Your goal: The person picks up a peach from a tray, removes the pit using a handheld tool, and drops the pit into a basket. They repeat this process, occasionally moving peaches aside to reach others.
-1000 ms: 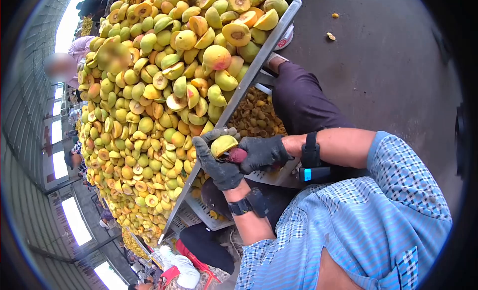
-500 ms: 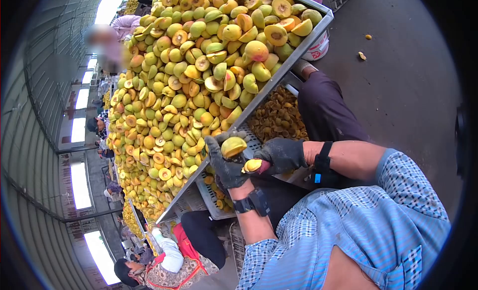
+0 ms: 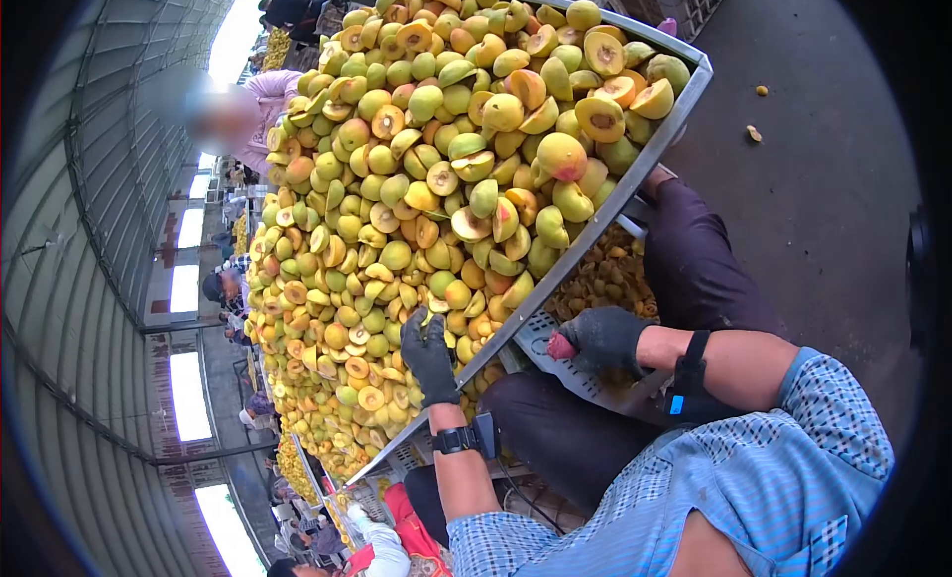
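My left hand (image 3: pixel 428 361), in a dark glove, reaches over the metal rim (image 3: pixel 516 324) of a table heaped with halved yellow-green fruit (image 3: pixel 367 220). Its fingers are apart at the fruit, and a yellow piece shows between the fingertips. Outside the rim, my right hand (image 3: pixel 602 341), also gloved, is closed round a reddish-pink object (image 3: pixel 561 346), only partly visible. Beneath that hand lies a pale perforated surface (image 3: pixel 540 331). Brownish-orange fruit pieces (image 3: pixel 605 275) fill a space below the table edge.
A person in pink (image 3: pixel 270 106) is at the table's far side. Another person's pale sleeve (image 3: pixel 382 547) shows at the bottom. My dark-trousered knee (image 3: pixel 535 408) is under the rim. Two small fruit pieces (image 3: pixel 754 133) (image 3: pixel 762 90) lie on the grey floor (image 3: pixel 823 200).
My left hand has moved up onto the heap, and the fruit half it held is no longer in it. My right hand has moved right and away from it; the yellow piece there is gone from view.
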Action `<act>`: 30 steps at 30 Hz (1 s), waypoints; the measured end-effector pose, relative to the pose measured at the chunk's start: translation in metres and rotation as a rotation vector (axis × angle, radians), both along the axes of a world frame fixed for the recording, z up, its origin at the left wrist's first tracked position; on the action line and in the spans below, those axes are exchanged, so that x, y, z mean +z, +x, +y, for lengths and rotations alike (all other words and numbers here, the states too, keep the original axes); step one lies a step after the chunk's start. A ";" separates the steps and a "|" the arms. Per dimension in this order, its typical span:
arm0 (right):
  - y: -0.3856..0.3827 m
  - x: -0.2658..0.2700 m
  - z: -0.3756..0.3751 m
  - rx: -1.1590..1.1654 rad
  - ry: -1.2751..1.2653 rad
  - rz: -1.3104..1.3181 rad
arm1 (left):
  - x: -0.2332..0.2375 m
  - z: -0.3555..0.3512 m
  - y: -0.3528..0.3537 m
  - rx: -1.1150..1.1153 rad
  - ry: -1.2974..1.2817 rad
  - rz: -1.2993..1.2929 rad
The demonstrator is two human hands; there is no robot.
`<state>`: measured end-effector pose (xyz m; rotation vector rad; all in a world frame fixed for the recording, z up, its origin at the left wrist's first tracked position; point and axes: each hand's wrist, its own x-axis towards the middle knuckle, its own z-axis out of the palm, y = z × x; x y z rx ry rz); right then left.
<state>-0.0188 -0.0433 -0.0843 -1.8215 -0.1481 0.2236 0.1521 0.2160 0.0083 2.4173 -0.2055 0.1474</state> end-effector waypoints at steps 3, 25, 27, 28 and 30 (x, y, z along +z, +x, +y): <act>-0.003 0.021 -0.014 -0.012 -0.079 0.032 | -0.033 -0.029 0.037 -0.152 0.184 0.003; -0.013 0.037 -0.009 -0.043 0.958 0.291 | -0.004 -0.111 -0.196 -0.174 -0.226 0.081; -0.010 0.038 -0.018 -0.056 0.959 0.320 | -0.007 -0.118 -0.194 0.013 -0.386 0.112; -0.009 0.037 -0.020 -0.068 0.959 0.347 | -0.006 -0.115 -0.190 0.015 -0.382 0.116; -0.007 0.038 -0.018 -0.069 0.898 0.394 | -0.001 -0.112 -0.181 -0.115 0.234 -0.291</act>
